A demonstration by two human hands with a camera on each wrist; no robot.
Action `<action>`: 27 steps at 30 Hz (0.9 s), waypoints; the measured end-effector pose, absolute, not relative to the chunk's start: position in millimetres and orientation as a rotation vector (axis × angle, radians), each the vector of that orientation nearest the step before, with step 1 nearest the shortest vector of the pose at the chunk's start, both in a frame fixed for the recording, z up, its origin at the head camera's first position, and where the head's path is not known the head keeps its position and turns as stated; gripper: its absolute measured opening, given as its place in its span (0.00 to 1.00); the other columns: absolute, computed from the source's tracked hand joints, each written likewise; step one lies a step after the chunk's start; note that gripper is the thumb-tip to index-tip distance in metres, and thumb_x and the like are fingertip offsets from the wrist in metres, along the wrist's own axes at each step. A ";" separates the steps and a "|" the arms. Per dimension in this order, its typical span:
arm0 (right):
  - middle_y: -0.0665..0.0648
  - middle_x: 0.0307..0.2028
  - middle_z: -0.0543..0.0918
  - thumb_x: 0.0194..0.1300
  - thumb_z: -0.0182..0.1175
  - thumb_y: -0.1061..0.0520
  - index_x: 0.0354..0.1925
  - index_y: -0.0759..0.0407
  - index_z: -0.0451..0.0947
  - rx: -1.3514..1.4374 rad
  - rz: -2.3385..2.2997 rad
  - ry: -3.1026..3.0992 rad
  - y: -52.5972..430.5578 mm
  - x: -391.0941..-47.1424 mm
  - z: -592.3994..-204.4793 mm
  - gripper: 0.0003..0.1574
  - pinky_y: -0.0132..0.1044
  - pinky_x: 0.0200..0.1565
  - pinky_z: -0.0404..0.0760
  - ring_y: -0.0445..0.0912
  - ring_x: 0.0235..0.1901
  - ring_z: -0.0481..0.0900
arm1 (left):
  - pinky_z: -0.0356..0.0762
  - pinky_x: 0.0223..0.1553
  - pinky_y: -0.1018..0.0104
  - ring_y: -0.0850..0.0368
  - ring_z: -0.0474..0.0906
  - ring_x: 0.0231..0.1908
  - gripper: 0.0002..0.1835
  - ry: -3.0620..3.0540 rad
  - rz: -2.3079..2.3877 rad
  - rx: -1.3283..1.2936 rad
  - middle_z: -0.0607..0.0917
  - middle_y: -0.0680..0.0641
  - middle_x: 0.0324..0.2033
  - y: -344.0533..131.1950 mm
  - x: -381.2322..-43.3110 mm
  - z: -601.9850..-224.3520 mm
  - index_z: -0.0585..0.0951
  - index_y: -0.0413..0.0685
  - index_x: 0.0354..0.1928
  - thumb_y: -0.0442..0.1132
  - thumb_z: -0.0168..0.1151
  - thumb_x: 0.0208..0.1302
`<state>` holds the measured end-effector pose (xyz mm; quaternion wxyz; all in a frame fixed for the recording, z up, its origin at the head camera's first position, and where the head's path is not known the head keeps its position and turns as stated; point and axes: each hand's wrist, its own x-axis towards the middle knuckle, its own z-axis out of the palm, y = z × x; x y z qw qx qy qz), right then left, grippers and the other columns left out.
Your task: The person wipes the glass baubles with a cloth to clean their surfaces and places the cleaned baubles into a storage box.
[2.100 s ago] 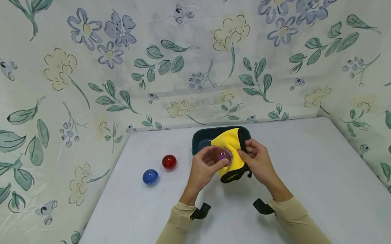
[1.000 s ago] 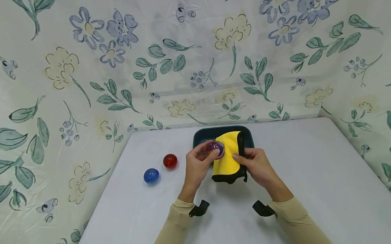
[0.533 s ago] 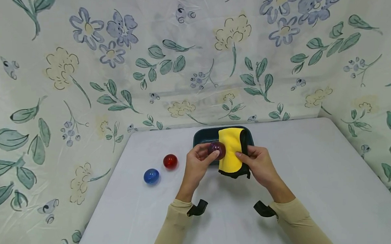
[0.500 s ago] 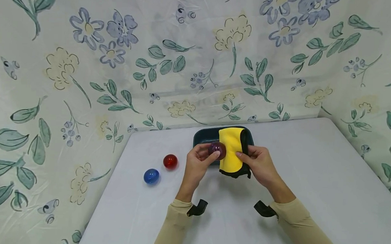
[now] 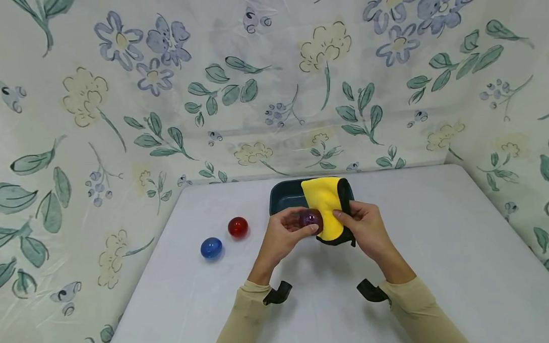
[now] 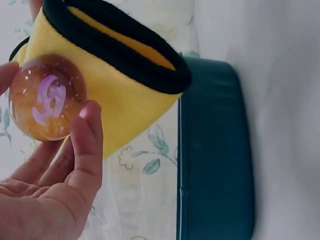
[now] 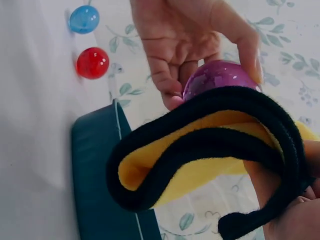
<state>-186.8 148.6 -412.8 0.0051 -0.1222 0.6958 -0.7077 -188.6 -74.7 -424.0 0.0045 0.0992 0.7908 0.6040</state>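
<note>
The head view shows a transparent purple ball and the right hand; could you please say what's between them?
The black-edged yellow cloth lies between the purple ball and the right hand in the head view.

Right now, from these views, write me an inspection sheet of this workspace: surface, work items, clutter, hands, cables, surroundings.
Surface: white tabletop, a dark teal tray near its far edge, partly hidden by the cloth.
Work items: purple ball and black-edged yellow cloth, both held up; whether they touch is unclear.
Clutter: red ball and blue ball, apart, left of the tray in the head view.
Hands: left hand grips the purple ball; right hand pinches the cloth's edge.
Cables: nothing seen.
Surroundings: floral-patterned sheeting behind the table and at its sides.
</note>
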 end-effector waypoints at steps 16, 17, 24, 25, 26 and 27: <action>0.62 0.49 0.88 0.77 0.57 0.63 0.64 0.80 0.71 -0.358 -2.241 2.003 148.8 -200.8 -425.3 0.25 0.33 0.48 0.89 0.37 0.42 0.89 | 0.86 0.55 0.64 0.45 0.85 0.52 0.25 2.452 2.114 0.502 0.84 0.35 0.55 -66.0 -186.2 -422.3 0.78 0.39 0.58 0.33 0.75 0.60; 0.60 0.49 0.88 0.77 0.57 0.62 0.64 0.79 0.71 -0.354 -2.240 1.994 147.5 -200.5 -425.7 0.26 0.33 0.48 0.89 0.38 0.42 0.89 | 0.86 0.54 0.64 0.45 0.85 0.51 0.25 2.448 2.135 0.495 0.84 0.35 0.56 -66.2 -186.0 -422.0 0.77 0.38 0.58 0.33 0.75 0.61; 0.67 0.52 0.87 0.76 0.58 0.62 0.64 0.78 0.72 -0.356 -2.226 2.022 141.3 -196.9 -425.2 0.25 0.34 0.49 0.89 0.37 0.43 0.90 | 0.87 0.52 0.65 0.47 0.85 0.49 0.25 2.443 2.216 0.492 0.81 0.35 0.56 -69.3 -188.5 -421.7 0.77 0.36 0.58 0.29 0.74 0.59; 0.69 0.52 0.86 0.76 0.58 0.62 0.64 0.78 0.72 -0.355 -2.226 2.026 141.0 -196.4 -424.7 0.25 0.34 0.48 0.89 0.37 0.43 0.90 | 0.87 0.53 0.66 0.47 0.85 0.49 0.25 2.457 2.214 0.492 0.81 0.35 0.56 -69.3 -189.0 -422.1 0.77 0.37 0.58 0.29 0.74 0.59; 0.70 0.53 0.86 0.76 0.58 0.62 0.64 0.78 0.72 -0.355 -2.226 2.025 141.0 -196.2 -424.5 0.25 0.34 0.49 0.89 0.37 0.43 0.90 | 0.86 0.53 0.66 0.47 0.85 0.49 0.25 2.467 2.211 0.490 0.81 0.35 0.56 -69.3 -189.4 -422.5 0.77 0.37 0.58 0.30 0.74 0.60; 0.71 0.53 0.86 0.76 0.58 0.62 0.64 0.78 0.72 -0.355 -2.226 2.029 140.8 -195.8 -424.1 0.25 0.34 0.49 0.89 0.37 0.43 0.90 | 0.86 0.54 0.66 0.46 0.85 0.49 0.25 2.482 2.205 0.485 0.82 0.35 0.56 -69.1 -189.6 -422.8 0.77 0.37 0.58 0.31 0.74 0.60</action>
